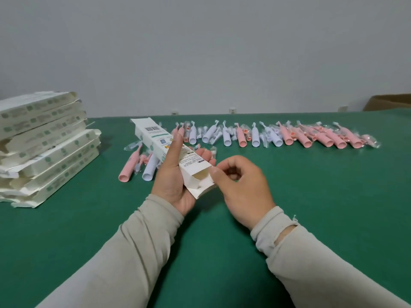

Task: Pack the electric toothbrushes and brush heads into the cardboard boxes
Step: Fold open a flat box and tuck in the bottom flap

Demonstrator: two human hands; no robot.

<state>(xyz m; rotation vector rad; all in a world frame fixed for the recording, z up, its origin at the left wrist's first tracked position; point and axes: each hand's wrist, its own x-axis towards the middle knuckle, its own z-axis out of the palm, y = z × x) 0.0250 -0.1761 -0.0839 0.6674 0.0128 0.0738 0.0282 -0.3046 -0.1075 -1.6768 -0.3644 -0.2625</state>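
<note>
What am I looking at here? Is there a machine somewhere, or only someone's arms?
No machine: a person wears a camera on the head, looking down at their own arms. The left hand holds a white cardboard box, and the right hand's fingers pinch a flap at its open end. On the green table lie a row of pink and lilac toothbrushes with wrapped brush heads. More boxes are stacked at the left.
</note>
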